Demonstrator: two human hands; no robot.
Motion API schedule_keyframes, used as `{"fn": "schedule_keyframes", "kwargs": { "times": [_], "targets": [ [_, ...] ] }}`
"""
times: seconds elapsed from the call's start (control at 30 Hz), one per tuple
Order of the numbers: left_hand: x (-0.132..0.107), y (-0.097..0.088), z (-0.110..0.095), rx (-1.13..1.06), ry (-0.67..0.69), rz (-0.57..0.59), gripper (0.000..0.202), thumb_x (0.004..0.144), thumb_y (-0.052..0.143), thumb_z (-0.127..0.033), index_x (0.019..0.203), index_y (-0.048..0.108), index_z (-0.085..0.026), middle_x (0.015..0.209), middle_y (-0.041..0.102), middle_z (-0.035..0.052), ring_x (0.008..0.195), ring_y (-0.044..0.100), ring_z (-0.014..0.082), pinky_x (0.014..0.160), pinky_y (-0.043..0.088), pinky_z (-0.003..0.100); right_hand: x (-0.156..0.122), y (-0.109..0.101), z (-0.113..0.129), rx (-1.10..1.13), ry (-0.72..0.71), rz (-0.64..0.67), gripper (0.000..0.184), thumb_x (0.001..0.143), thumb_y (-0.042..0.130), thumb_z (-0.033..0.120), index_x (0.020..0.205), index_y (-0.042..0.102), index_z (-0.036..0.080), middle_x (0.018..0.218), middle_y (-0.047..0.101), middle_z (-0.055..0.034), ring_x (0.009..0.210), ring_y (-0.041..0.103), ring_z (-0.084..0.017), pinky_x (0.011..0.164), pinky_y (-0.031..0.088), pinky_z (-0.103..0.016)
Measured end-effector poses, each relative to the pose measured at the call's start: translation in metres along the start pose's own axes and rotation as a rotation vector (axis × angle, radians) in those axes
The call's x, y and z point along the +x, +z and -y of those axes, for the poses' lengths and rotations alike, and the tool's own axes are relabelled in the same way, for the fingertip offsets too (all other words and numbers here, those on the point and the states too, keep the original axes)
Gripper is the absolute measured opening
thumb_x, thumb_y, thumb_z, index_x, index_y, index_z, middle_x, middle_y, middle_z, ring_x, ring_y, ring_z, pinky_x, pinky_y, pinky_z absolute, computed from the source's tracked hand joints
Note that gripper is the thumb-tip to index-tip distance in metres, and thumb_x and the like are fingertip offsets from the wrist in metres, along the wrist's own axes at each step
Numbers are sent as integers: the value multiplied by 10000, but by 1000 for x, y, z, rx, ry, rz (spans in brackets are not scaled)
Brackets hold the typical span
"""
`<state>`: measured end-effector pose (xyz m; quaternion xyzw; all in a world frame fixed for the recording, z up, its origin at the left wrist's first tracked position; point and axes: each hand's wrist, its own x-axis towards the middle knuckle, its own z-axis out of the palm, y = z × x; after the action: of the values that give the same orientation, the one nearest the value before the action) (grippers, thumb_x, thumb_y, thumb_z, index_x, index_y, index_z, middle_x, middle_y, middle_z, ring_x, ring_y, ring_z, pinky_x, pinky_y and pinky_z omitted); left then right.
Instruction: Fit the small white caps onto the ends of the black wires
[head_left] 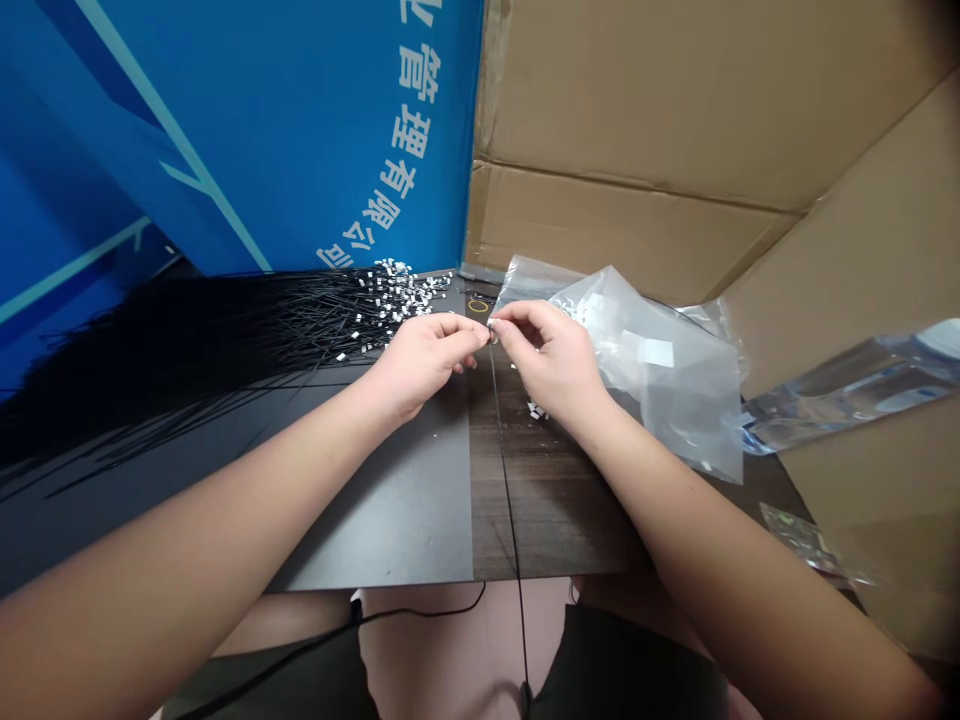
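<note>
In front of me, over the table, my left hand (427, 358) and my right hand (556, 365) meet fingertip to fingertip. Both are closed in a pinch. Between them is the upper end of a thin black wire (505, 465), which runs down over the table's front edge toward my lap. At the right fingertips shows a tiny white connector (491, 323), partly covered by the fingers. Left of my hands lies a large bundle of black wires (300, 315) with white connectors on their ends. A few loose white pieces (537, 411) lie under my right hand.
Clear plastic bags (682, 400), one with small white pieces, lie to the right. Behind them stands a cardboard wall (630, 220). A clear plastic bottle (862, 390) and a small bag (806, 540) are farther right. A yellow ring (478, 306) lies behind my hands. A blue printed panel (300, 130) rises behind the wires.
</note>
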<state>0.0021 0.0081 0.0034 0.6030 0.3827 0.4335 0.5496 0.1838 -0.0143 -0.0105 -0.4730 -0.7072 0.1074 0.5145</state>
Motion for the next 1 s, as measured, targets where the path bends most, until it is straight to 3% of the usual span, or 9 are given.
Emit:
{"fn": "schedule_keyframes", "kwargs": {
  "times": [0.6,1.0],
  "targets": [
    [-3,-1,-3,286,148,-51,160,810,686,-297,714,710,-170,748,663,17,756,563,165,764,449,311,-3,3,4,2,33,48,129,1001,620,287,948,721,227,975,777,-38,861,672,-196,828,528,-371],
    [1,-7,-2,402,129,-21,170,797,647,-295,719,729,-170,705,665,19,682,536,158,657,413,293,-3,3,4,14,49,92,131,997,623,290,925,710,223,936,768,-28,833,653,-190,826,516,-367]
  ]
}}
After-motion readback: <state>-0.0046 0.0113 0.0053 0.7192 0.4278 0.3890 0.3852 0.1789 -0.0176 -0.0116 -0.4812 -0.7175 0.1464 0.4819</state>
